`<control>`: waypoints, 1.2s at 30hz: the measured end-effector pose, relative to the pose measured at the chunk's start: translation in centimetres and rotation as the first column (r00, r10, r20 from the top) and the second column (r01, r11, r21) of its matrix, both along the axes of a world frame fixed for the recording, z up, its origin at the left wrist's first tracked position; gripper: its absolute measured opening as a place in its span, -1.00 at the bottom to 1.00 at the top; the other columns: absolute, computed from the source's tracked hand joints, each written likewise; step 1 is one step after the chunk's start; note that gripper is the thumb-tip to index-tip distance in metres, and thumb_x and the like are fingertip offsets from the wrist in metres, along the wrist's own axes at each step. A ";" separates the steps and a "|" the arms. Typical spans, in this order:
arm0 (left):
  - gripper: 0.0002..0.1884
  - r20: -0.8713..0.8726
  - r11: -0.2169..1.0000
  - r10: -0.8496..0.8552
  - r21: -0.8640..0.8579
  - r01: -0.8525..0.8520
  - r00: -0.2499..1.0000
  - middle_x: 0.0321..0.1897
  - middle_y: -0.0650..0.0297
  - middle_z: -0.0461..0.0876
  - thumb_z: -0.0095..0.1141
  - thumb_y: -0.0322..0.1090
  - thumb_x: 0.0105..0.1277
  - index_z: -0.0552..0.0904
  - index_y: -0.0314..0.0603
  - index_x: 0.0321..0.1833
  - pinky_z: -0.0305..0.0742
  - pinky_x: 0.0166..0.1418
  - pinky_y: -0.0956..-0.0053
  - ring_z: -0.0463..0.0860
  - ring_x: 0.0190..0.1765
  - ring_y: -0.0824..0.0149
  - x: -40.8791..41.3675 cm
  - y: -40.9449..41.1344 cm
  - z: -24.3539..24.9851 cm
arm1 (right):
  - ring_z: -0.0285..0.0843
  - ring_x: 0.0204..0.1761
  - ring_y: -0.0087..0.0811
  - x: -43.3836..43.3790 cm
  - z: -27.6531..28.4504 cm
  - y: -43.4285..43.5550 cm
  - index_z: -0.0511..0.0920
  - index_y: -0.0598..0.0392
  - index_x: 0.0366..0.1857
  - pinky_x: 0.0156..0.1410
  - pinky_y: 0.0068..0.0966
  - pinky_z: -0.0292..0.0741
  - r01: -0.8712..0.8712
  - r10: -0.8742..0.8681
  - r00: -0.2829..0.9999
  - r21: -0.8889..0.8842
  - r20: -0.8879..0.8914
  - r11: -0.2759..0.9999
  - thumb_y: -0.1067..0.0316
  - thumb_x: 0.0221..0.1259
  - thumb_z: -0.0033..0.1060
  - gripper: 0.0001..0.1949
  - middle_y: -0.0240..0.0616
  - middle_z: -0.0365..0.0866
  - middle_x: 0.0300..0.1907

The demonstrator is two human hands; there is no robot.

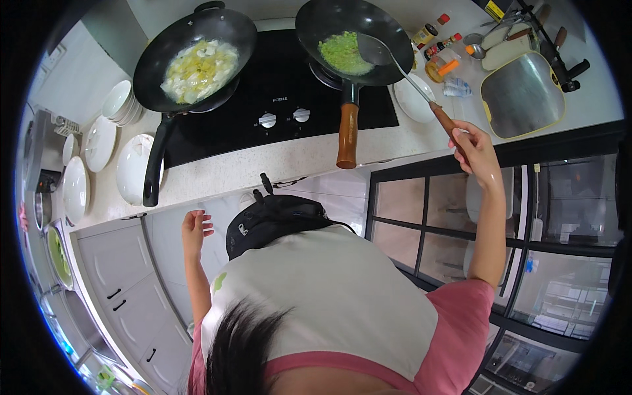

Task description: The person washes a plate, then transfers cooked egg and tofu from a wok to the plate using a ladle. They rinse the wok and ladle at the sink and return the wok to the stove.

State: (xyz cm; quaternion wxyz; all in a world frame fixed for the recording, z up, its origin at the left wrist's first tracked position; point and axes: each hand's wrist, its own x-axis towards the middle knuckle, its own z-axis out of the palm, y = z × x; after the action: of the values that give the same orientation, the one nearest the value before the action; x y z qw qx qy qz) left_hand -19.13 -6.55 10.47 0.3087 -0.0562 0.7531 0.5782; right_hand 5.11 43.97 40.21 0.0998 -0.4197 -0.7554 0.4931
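In my right hand (475,148) is the brown wooden handle of a metal wok spatula (417,85). Its blade rests inside the right wok (385,24), at the edge of finely chopped green vegetables (345,52) in some liquid. This wok has a wooden handle (348,136) pointing towards me. My left hand (195,228) hangs in front of the counter, fingers loosely curled, holding nothing. On the left burner stands a second black wok (148,74) with white and yellowish pieces (200,71) in liquid; its black handle (160,158) reaches over the counter edge.
Both woks stand on a black gas cooktop (281,64) with two knobs. White plates (76,190) and stacked bowls (118,101) are at the left. Sauce bottles (429,34), a white plate (414,98) and a metal-faced cutting board (523,96) lie right. Cabinets (113,266) run down the left.
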 end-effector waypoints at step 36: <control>-0.75 -0.168 0.922 0.387 0.057 -0.383 0.907 -0.28 0.21 0.66 -0.04 -0.18 0.48 0.51 -0.24 -0.06 0.60 -0.33 0.52 0.64 -0.35 0.40 1.3 -8.2 3.4 | 0.23 -0.75 -0.71 -14.5 1.0 -7.0 0.37 0.36 0.05 -0.79 -0.78 0.07 -0.411 0.349 0.907 -0.311 -0.236 0.857 0.42 0.25 0.15 -0.65 -0.19 0.53 -0.42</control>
State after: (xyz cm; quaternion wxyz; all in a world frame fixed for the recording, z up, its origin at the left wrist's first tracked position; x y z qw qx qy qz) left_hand -17.83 -14.74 13.85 0.1216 -0.1486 0.7449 0.6390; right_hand -9.43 36.97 41.24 -0.0126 -0.2290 -0.7110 0.6648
